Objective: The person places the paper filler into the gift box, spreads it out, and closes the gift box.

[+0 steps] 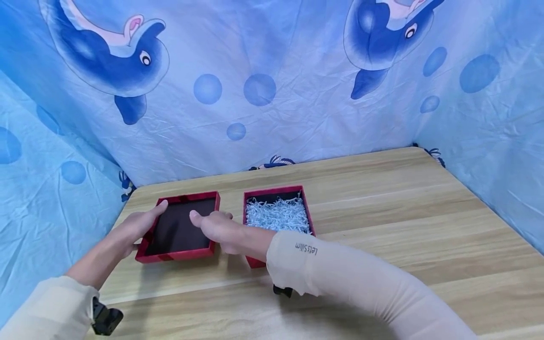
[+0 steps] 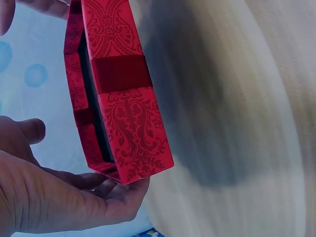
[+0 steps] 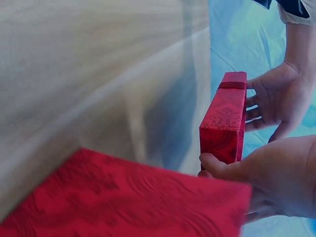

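Note:
Both hands hold a shallow red patterned gift box lid (image 1: 182, 226), dark inside and turned open side up, a little above the table at the left. My left hand (image 1: 133, 229) grips its left side, the thumb at the rim and the fingers reaching underneath. At the right side is my right hand (image 1: 218, 229), its thumb over the dark inside; in the right wrist view its fingertips (image 3: 211, 162) bend at the lid's corner. A darker red ribbon (image 2: 122, 73) bands the lid. To the right stands a red gift box (image 1: 311, 217) with pale blue shredded paper (image 1: 278, 215) in it.
The wood-grain table (image 1: 382, 212) extends right of the box. Blue dolphin-print cloth (image 1: 297, 127) hangs behind it and at both sides. My right forearm crosses in front of the box and hides its near part.

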The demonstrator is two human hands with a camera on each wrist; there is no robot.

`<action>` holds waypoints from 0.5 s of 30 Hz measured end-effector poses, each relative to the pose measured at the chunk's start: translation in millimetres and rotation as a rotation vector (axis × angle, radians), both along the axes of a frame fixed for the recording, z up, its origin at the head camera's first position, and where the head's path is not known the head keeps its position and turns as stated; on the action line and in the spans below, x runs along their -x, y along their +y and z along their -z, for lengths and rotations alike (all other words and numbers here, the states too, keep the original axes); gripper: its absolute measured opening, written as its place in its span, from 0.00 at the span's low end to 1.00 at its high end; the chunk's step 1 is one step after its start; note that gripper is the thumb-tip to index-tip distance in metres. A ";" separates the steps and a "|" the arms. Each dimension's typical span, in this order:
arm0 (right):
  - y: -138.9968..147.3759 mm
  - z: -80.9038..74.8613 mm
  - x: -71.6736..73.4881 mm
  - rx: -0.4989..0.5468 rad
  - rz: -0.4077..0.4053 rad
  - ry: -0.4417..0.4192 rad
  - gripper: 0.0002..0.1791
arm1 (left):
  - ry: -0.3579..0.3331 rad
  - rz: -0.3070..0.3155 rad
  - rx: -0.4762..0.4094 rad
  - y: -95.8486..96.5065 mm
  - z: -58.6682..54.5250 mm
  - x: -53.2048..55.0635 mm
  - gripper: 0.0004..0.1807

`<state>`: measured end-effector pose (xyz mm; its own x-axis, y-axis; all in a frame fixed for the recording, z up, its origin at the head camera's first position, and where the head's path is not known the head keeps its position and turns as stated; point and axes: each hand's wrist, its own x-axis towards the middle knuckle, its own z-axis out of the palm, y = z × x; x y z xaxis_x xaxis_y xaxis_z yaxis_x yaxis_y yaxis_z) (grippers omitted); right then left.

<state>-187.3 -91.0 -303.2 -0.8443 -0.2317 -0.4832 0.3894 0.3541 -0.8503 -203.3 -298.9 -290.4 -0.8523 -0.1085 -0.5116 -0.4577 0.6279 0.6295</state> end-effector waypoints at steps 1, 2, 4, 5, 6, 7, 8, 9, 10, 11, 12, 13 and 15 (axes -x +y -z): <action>2.0 -3.1 0.9 0.012 -0.001 -0.002 0.42 | 0.005 0.003 -0.001 0.6 -2.7 -0.2 0.60; 4.1 -6.6 1.9 0.022 -0.001 -0.003 0.42 | 0.011 0.006 -0.006 1.2 -5.7 -0.2 0.59; 8.0 -13.7 3.9 0.036 -0.004 0.003 0.42 | 0.028 0.009 -0.019 2.4 -12.3 -0.7 0.59; 9.8 -17.2 4.8 0.036 -0.010 0.008 0.42 | 0.039 0.010 -0.030 3.0 -15.6 -0.8 0.58; 11.9 -20.6 5.5 0.034 -0.018 0.013 0.42 | 0.048 0.008 -0.039 3.8 -18.9 -1.0 0.57; 14.0 -23.7 6.2 0.028 -0.025 0.019 0.42 | 0.059 0.010 -0.047 4.6 -22.2 -1.1 0.57; 16.3 -26.5 6.7 0.025 -0.033 0.023 0.42 | 0.070 0.010 -0.053 5.7 -25.2 -1.4 0.56; 18.8 -29.2 7.0 0.025 -0.044 0.028 0.41 | 0.081 0.008 -0.059 6.7 -28.0 -1.5 0.56; 21.1 -31.7 7.0 0.030 -0.053 0.035 0.41 | 0.090 0.009 -0.068 7.7 -30.6 -1.7 0.56; 23.7 -34.0 7.0 0.035 -0.063 0.042 0.41 | 0.097 0.009 -0.076 9.0 -33.1 -1.9 0.55; 26.4 -36.2 6.8 0.047 -0.071 0.044 0.41 | 0.103 0.009 -0.083 10.5 -35.3 -2.2 0.55; 29.3 -38.1 6.6 0.064 -0.075 0.045 0.41 | 0.110 0.013 -0.094 12.1 -37.2 -2.4 0.55; 36.2 -41.4 6.7 0.106 -0.092 0.049 0.39 | 0.125 0.022 -0.116 16.3 -40.4 -2.9 0.53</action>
